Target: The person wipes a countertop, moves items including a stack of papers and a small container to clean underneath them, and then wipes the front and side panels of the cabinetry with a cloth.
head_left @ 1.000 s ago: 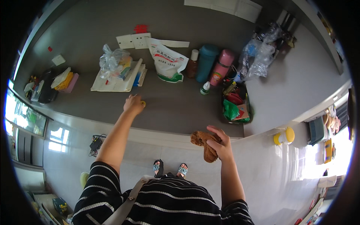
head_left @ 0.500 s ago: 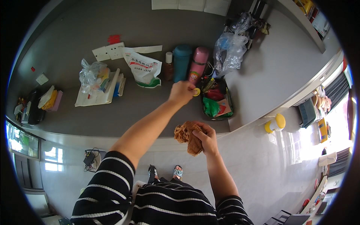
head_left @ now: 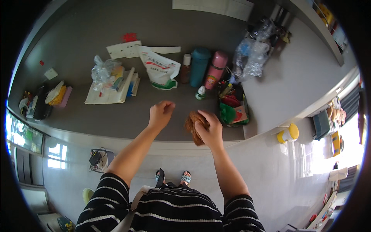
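My right hand point(head_left: 208, 129) grips a crumpled brown cloth point(head_left: 193, 125); my left hand point(head_left: 161, 113) hangs clenched, empty as far as I can tell. A careless sweep could topple the small white bottle point(head_left: 200, 92) on the bench point(head_left: 127, 116).

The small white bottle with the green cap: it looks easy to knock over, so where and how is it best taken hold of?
Grip the small white bottle around its body just under the green cap, fingers coming from above and the front counter edge. It stands upright, with open counter in front, while taller flasks stand behind and a cluttered tray sits to its right.
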The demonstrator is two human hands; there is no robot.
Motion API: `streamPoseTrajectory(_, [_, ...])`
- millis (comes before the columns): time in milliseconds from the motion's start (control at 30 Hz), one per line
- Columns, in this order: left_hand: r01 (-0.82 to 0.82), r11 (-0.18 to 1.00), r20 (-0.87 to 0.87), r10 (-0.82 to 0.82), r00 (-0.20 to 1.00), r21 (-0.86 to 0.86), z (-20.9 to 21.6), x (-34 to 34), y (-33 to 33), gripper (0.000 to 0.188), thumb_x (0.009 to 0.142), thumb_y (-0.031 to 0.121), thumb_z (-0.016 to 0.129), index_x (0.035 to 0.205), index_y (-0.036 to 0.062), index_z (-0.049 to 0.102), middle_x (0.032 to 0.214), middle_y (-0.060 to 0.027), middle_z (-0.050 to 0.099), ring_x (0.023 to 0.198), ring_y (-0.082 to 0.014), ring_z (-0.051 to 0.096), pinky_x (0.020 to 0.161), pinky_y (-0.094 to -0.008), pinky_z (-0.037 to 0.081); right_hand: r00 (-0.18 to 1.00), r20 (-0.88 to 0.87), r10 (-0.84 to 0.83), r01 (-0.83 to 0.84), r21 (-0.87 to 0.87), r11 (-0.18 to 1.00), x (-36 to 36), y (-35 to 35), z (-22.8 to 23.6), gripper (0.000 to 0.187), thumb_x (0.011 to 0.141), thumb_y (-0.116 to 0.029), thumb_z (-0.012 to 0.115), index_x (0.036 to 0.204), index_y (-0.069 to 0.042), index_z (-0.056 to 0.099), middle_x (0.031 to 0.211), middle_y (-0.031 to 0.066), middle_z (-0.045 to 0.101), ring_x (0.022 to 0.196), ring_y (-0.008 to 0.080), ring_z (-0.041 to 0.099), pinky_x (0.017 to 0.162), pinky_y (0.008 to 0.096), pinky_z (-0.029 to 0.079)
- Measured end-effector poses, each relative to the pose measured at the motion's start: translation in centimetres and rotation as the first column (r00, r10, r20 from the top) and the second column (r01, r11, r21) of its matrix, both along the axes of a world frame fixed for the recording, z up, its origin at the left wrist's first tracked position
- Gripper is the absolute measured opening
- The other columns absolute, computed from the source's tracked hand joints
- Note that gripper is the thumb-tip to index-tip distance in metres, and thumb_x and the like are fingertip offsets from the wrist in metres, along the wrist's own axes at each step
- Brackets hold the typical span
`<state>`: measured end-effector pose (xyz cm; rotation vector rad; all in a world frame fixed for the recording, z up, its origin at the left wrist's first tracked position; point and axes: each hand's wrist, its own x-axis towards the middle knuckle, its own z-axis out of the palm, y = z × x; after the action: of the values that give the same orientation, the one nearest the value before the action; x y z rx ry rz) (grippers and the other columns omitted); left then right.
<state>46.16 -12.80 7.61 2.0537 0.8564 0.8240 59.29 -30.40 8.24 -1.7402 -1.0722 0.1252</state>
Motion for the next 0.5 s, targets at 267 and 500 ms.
streamPoseTrajectory(267, [-0.110, 0.935, 0.004, 0.116, 0.993, 0.337, -5.0, -7.8, 1.1, 0.020, 0.087, 0.013, 0.065, 0.106, 0.0061, 0.064, 0.107, -0.0141, 0.065, 0.106, -0.0359, 0.057, 0.091, -0.0436, 0.046, 0.704, 0.629, 0.331, -0.255, -0.211, 0.943, -6.2, 6.4, -5.8, 0.040, 0.066, -0.022, 0.071, 0.106, -0.024, 0.067, 0.114, 0.0006, 0.059, 0.108, 0.0265, 0.052, 0.082, 0.0487, 0.051])
streamPoseTrajectory(500, [-0.180, 0.864, 0.031, 0.187, 0.982, 0.471, -7.6, -9.9, 2.1, 0.021, 0.089, 0.009, 0.059, 0.109, 0.0035, 0.057, 0.113, -0.0146, 0.061, 0.115, -0.0375, 0.052, 0.099, -0.0467, 0.041, 0.822, 0.546, 0.165, -0.141, -0.086, 0.986, -1.5, 12.4, -1.1, 0.033, 0.072, -0.017, 0.067, 0.105, -0.019, 0.066, 0.108, 0.0017, 0.063, 0.099, 0.0321, 0.057, 0.078, 0.0411, 0.054])
